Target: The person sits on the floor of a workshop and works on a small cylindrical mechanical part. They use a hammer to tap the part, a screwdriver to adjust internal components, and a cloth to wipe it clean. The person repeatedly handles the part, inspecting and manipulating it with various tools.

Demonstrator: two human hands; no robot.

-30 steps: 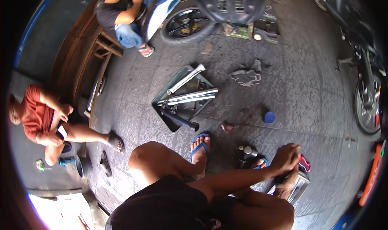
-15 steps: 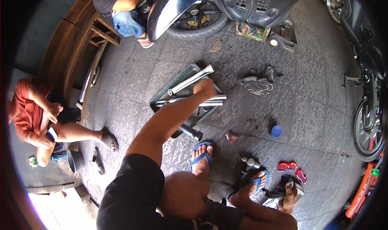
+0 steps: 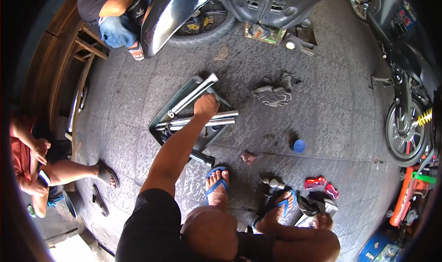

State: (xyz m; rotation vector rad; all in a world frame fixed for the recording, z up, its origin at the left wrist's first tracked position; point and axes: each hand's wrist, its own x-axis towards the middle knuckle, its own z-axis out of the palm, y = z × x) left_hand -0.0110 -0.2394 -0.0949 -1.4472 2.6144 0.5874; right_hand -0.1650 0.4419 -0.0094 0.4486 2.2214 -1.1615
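Note:
My left hand [image 3: 206, 105] reaches into a dark tray [image 3: 159, 114] on the floor, fingers curled down among metal parts; what they grip is hidden. Silver tubes [image 3: 221, 121] lie across the tray beside a short silver tube [image 3: 193, 95], and a black tube [image 3: 200, 159] sticks out at its lower edge. My right hand [image 3: 323, 220], partly behind my knee, is at a silver and dark object [image 3: 329, 204] on the floor; its fingers are unclear. Two red parts [image 3: 315, 183] lie just beyond it, and a silver fitting [image 3: 275, 183] stands by my sandalled foot.
A motorcycle front [image 3: 258, 4] and wheel are ahead, another motorcycle [image 3: 405, 128] and an orange jack [image 3: 400, 197] at right. Seated people [image 3: 115, 4] [image 3: 30, 156] are by a wooden bench [image 3: 53, 68]. Grey cloth [image 3: 274, 91], a blue lid [image 3: 298, 145] and scraps lie on the floor.
My left hand has moved from beside my right hand at the lower right into the tray, uncovering the red parts. My view has shifted slightly.

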